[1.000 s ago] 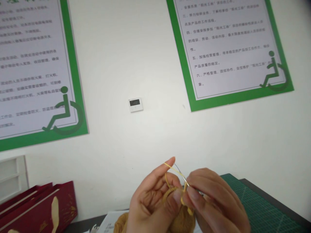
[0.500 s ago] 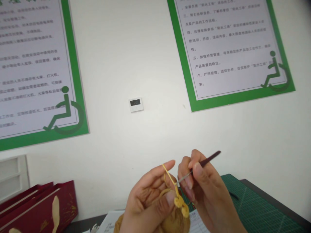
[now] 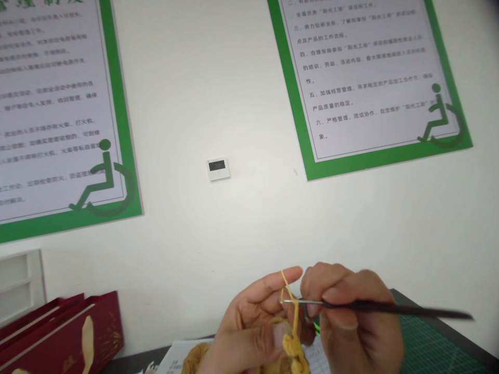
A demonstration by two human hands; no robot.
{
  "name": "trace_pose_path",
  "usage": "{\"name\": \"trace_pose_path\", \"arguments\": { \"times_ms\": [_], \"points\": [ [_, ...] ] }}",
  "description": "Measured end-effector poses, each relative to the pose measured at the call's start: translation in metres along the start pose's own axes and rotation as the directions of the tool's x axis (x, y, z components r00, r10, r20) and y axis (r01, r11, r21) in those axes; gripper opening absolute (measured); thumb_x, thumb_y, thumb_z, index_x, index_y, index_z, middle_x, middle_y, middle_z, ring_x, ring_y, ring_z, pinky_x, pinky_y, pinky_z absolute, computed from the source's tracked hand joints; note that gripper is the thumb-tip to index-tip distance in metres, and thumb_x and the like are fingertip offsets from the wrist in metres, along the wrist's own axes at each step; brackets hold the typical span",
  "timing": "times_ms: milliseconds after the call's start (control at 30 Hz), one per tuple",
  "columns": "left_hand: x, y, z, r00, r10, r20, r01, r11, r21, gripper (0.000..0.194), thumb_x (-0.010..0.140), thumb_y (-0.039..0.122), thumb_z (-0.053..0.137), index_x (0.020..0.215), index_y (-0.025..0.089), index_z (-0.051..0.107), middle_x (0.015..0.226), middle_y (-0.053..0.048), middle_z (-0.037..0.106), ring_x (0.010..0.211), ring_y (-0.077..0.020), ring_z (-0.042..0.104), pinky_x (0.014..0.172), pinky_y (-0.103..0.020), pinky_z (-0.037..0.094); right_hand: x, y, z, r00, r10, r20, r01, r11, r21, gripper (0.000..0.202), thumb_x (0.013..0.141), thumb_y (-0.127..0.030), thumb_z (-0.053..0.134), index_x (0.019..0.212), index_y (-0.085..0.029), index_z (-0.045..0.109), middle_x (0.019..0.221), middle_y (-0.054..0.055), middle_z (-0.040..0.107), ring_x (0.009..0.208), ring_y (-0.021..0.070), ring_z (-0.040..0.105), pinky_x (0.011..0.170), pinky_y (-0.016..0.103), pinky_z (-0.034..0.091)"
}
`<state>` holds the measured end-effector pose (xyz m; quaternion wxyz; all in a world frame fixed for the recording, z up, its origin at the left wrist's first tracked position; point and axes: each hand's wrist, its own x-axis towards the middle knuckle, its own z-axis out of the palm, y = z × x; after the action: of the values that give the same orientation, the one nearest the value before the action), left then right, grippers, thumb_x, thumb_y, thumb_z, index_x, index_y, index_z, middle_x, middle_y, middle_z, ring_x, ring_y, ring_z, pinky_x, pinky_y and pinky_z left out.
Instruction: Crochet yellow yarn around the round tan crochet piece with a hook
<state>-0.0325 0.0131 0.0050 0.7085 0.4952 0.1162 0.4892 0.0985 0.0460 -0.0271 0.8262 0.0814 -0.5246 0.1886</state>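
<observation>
My right hand grips a crochet hook with a dark handle, its metal shaft lying nearly level and pointing left. The hook's tip sits at a loop of yellow yarn. My left hand pinches a small piece of yellow crochet between thumb and fingers. Over its raised index finger the yarn runs taut down to the hook. Part of a mustard-coloured yarn ball shows beside and below my left hand; the rest is hidden.
Dark red gift bags stand at the lower left. Papers lie on the dark table, and a green cutting mat is at the right. A thermostat and two green-framed posters are on the white wall.
The hook has turned from slanting up to the right to almost level, with its tip through the yarn. Both hands have shifted slightly right and down.
</observation>
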Motion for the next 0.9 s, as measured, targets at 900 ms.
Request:
{"name": "trace_pose_path", "arguments": {
  "times_ms": [900],
  "points": [
    [-0.002,0.002,-0.006,0.999,-0.033,0.016,0.033,0.999,0.008,0.052,0.067,0.012,0.085,0.118,0.015,0.081,0.088,-0.009,0.078,0.085,-0.0207,0.074,0.080,-0.025,0.054,0.008,-0.011,-0.006,0.959,0.283,-0.002,-0.278,0.942,0.189,0.019,0.105,-0.038,0.052,0.093,-0.026,0.061,0.065,-0.004,0.051,0.058,0.0121,0.048,0.053,0.025,0.041]
  ]
}}
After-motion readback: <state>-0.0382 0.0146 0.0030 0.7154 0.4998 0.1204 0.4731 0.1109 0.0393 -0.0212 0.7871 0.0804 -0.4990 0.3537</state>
